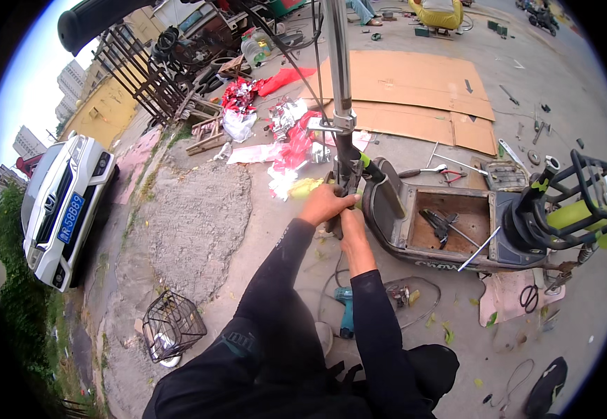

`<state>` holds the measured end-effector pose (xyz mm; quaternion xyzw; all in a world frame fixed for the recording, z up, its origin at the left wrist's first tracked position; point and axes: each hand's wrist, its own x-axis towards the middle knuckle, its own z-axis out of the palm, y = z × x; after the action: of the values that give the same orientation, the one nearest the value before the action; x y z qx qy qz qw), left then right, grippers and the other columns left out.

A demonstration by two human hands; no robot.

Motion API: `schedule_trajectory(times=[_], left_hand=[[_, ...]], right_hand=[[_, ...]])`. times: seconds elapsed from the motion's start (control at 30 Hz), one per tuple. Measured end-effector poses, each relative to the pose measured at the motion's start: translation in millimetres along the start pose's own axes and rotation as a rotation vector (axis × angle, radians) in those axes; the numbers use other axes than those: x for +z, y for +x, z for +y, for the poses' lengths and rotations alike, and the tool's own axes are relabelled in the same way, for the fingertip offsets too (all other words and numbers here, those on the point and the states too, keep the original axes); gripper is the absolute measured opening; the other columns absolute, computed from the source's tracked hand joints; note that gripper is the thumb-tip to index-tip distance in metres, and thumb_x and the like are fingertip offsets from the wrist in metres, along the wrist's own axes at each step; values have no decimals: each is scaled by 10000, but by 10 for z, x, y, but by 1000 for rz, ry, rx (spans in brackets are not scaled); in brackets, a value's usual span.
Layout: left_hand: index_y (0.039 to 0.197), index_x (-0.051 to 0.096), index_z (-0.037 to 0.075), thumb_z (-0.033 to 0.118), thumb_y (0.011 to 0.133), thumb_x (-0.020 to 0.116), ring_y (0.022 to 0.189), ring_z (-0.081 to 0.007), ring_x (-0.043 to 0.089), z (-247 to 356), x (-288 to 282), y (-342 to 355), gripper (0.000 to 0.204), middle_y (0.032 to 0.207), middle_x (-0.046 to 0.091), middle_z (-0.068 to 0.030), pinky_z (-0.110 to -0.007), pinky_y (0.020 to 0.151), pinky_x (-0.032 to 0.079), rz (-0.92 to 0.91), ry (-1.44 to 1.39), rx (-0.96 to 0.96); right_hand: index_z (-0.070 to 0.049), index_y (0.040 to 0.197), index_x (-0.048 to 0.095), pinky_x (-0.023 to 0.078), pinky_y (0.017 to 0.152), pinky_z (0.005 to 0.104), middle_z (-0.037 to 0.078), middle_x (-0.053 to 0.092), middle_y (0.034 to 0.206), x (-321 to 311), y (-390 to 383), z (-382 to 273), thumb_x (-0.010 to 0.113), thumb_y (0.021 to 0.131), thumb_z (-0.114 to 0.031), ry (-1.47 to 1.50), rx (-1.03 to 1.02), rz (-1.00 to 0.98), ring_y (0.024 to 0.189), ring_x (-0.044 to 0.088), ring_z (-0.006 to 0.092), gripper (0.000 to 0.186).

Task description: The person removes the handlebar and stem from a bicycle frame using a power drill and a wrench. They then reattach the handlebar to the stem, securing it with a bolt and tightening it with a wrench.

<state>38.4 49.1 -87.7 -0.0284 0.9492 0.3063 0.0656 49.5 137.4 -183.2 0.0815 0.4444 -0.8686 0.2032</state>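
Observation:
My left hand (323, 204) is closed around the lower joint (349, 174) of an upright scooter steering column (340, 77), its fingers reaching across the metal. My right hand (353, 232) is closed just below it, pressed against my left; what it grips is mostly hidden. Beside them is the scooter body (380, 202) with an open battery box (457, 199), a black tool-like piece (437, 227) and metal rods in it. A teal power tool (345, 311) lies on the ground below my right forearm.
Cardboard sheets (405, 80), red and silver wrappings (293, 146) and scattered hand tools (520, 157) lie beyond. A wire basket (172, 325) is at lower left. A white car (69, 209) stands left. Another person's legs (363, 12) show at the top.

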Motion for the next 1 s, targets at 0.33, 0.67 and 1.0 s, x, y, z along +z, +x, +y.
schedule_trajectory(times=[0.33, 0.67, 1.0], left_hand=[[933, 741, -11, 516, 822, 721, 650, -220, 697, 76, 24, -49, 538, 729, 707, -146, -346, 658, 548, 124, 43, 81], [1185, 583, -117, 659, 837, 637, 964, -255, 672, -498, 117, -448, 852, 1052, 686, -224, -346, 857, 507, 60, -177, -125], [1242, 552, -116, 611, 837, 652, 1025, -216, 635, -262, 198, -434, 839, 1163, 638, -220, -328, 855, 497, -159, -203, -245]], right_hand=[[-28, 992, 648, 472, 580, 335, 83, 649, 839, 1, -37, -78, 564, 933, -273, -49, 23, 89, 695, 619, 171, 265], [-2, 786, 671, 436, 580, 301, 51, 608, 682, 74, -21, -33, 721, 855, -242, 204, -61, -31, 598, 575, 157, 255], [8, 756, 670, 446, 611, 300, 65, 618, 663, -74, 182, 116, 699, 854, -185, 171, -90, -136, 621, 584, 155, 219]])
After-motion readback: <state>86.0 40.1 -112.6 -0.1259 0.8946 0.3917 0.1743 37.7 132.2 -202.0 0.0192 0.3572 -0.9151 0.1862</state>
